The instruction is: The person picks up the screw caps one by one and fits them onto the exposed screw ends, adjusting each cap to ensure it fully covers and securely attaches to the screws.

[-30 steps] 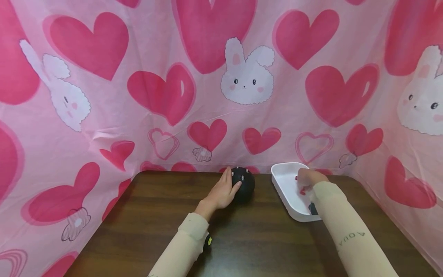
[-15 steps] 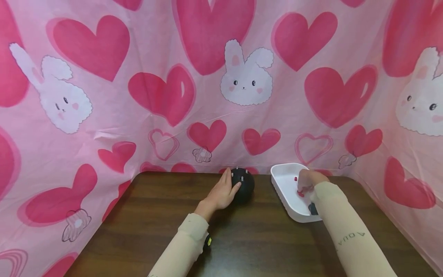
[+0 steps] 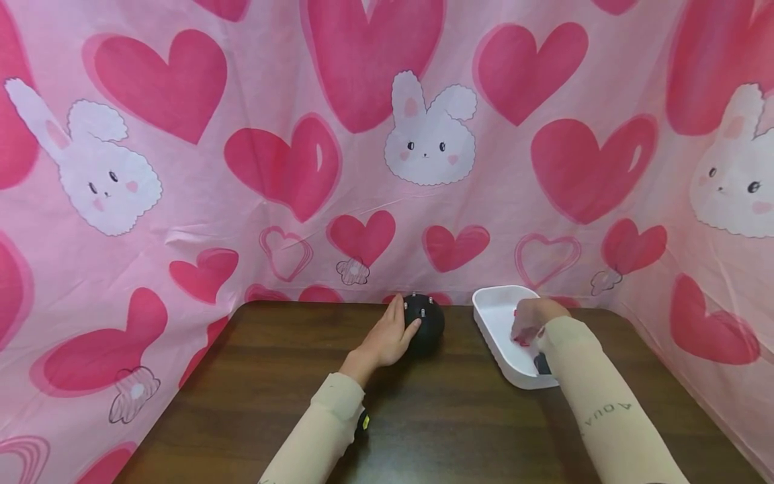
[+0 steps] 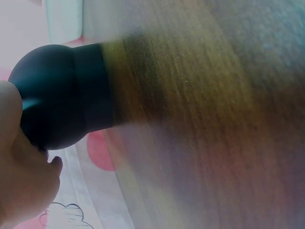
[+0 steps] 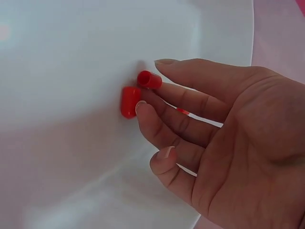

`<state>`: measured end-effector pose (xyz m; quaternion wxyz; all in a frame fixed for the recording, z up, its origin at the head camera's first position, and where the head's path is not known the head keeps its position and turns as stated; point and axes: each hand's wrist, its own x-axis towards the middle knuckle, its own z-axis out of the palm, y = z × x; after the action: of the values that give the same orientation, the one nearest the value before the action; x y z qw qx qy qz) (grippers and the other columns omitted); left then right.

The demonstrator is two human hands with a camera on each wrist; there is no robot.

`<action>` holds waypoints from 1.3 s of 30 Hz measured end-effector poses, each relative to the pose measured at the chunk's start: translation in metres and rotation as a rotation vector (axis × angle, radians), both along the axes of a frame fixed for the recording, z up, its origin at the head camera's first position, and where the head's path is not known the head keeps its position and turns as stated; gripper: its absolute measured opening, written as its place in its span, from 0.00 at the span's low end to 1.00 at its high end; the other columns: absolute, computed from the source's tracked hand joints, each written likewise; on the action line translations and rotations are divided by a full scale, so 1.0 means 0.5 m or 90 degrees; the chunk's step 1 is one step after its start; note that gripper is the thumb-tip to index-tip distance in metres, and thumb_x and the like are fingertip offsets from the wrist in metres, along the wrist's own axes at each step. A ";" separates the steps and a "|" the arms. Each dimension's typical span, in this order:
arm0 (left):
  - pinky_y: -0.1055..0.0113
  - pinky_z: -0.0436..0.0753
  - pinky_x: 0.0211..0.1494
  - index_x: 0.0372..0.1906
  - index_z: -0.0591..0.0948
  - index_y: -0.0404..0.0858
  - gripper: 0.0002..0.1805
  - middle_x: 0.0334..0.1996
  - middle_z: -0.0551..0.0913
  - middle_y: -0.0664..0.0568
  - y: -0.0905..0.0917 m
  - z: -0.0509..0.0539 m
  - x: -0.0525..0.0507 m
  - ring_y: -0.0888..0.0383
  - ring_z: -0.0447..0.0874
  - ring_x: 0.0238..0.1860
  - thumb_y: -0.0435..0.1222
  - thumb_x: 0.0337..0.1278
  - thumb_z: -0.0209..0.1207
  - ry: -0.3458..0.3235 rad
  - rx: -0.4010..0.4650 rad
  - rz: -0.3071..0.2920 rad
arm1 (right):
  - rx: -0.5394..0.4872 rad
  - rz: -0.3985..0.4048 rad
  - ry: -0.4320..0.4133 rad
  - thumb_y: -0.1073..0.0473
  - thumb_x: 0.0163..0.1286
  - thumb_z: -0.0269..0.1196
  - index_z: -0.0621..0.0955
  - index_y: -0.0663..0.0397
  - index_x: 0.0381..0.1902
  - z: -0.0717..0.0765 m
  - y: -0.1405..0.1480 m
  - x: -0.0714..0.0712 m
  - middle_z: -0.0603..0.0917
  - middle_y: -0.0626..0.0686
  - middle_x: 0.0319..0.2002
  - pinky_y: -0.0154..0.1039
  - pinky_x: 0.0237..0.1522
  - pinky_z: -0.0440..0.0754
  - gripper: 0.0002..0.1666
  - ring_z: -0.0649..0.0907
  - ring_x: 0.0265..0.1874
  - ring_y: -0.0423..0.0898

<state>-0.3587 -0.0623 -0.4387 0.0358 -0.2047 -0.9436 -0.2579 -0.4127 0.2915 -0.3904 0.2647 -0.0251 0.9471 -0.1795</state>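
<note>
My left hand (image 3: 382, 337) grips a black ball-shaped holder (image 3: 431, 333) from its left side, with the thumb across the front. Several small metal posts stick up from the top of the holder. In the left wrist view its round body (image 4: 50, 102) sits on a short black base. My right hand (image 3: 533, 317) reaches into a white tray (image 3: 498, 316). Near its fingertips, in the right wrist view, lie a hollow red cap (image 5: 149, 79) and another red cap (image 5: 130, 102). The thumb stands apart from the first cap. Another bit of red (image 5: 182, 111) shows between the fingers.
Both things stand toward the back of a dark wooden table (image 3: 290, 390). Pink cloth (image 3: 363, 188) with hearts and rabbits hangs behind and at the sides. A dark object (image 3: 542, 364) shows under the right wrist; whether it lies in the tray cannot be told.
My right hand has shifted slightly left and nearer within the tray, among the red caps. My left hand and the black holder stay in place.
</note>
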 end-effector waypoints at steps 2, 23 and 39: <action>0.53 0.53 0.81 0.81 0.45 0.27 0.45 0.82 0.46 0.36 0.001 -0.001 -0.001 0.44 0.45 0.82 0.56 0.79 0.41 -0.003 -0.005 0.002 | -0.008 0.014 -0.005 0.56 0.68 0.68 0.86 0.60 0.38 -0.002 -0.003 -0.003 0.89 0.52 0.32 0.46 0.44 0.81 0.11 0.84 0.35 0.47; 0.54 0.54 0.81 0.82 0.45 0.31 0.46 0.83 0.45 0.40 0.001 0.001 0.001 0.46 0.45 0.82 0.58 0.78 0.41 -0.025 0.001 0.013 | -0.060 0.070 -0.025 0.63 0.65 0.65 0.88 0.59 0.35 -0.025 -0.063 -0.021 0.90 0.54 0.33 0.47 0.42 0.86 0.06 0.87 0.35 0.45; 0.52 0.53 0.81 0.82 0.44 0.30 0.46 0.83 0.45 0.39 0.001 0.001 0.005 0.45 0.44 0.82 0.58 0.78 0.42 -0.034 0.012 0.010 | -0.104 0.062 -0.041 0.67 0.64 0.63 0.83 0.62 0.32 -0.015 -0.072 -0.004 0.88 0.53 0.31 0.52 0.48 0.85 0.03 0.85 0.36 0.47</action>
<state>-0.3560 -0.0617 -0.4381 0.0145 -0.1903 -0.9431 -0.2721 -0.4148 0.2556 -0.3980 0.3007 -0.0867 0.9179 -0.2439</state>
